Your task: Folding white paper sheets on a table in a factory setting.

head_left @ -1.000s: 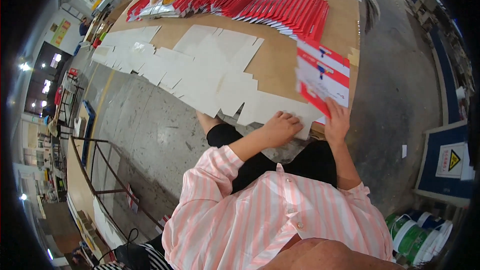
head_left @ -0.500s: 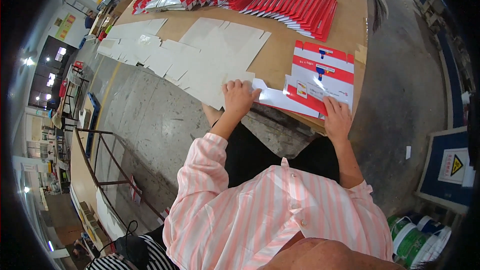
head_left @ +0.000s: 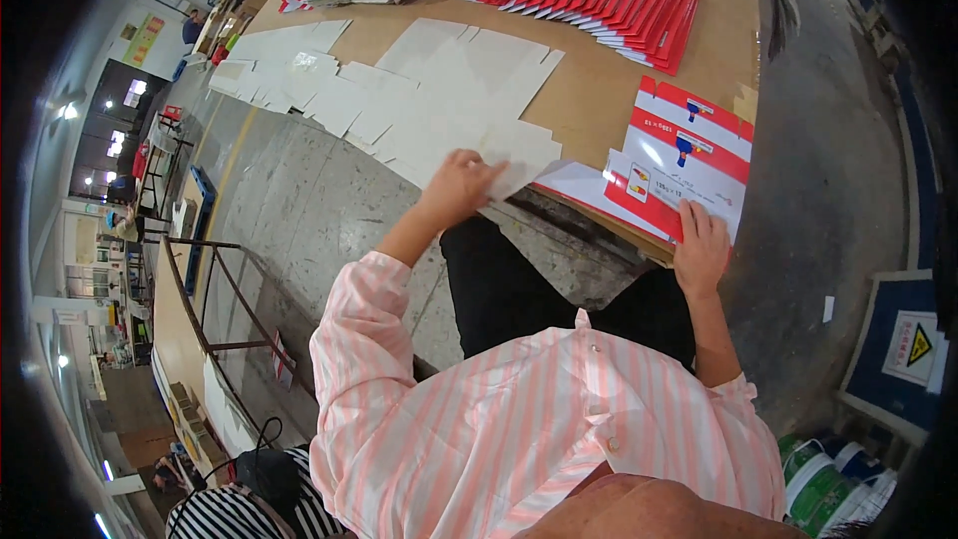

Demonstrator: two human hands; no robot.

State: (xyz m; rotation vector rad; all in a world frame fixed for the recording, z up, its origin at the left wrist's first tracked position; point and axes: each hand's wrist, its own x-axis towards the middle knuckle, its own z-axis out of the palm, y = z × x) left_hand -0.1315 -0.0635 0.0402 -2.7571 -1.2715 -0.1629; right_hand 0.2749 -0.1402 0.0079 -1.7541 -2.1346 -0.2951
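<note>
At the near edge of the table, my right hand [head_left: 702,248] lies with its fingers stretched flat on the lower edge of a red and white printed carton blank [head_left: 667,145]. A narrow panel with a white inner face [head_left: 574,180] extends from the blank's left side. Above the near edge of the plain white cardboard sheets [head_left: 449,90], my left hand [head_left: 459,188] has its fingers curled together at the corner of a white cardboard sheet [head_left: 524,152]. That corner is smeared by motion beside the fingertips.
Stacked red and white folded cartons [head_left: 609,0] fan across the back of the brown table [head_left: 723,25]. A rusty metal frame [head_left: 215,344] stands to the left. On the right are a blue box with a warning sign [head_left: 898,349] and a green and white roll-like object [head_left: 823,484].
My left hand has moved off the printed blank's narrow panel, leftward to the white sheet's corner. My right hand stays on the blank. The whole view has shifted slightly.
</note>
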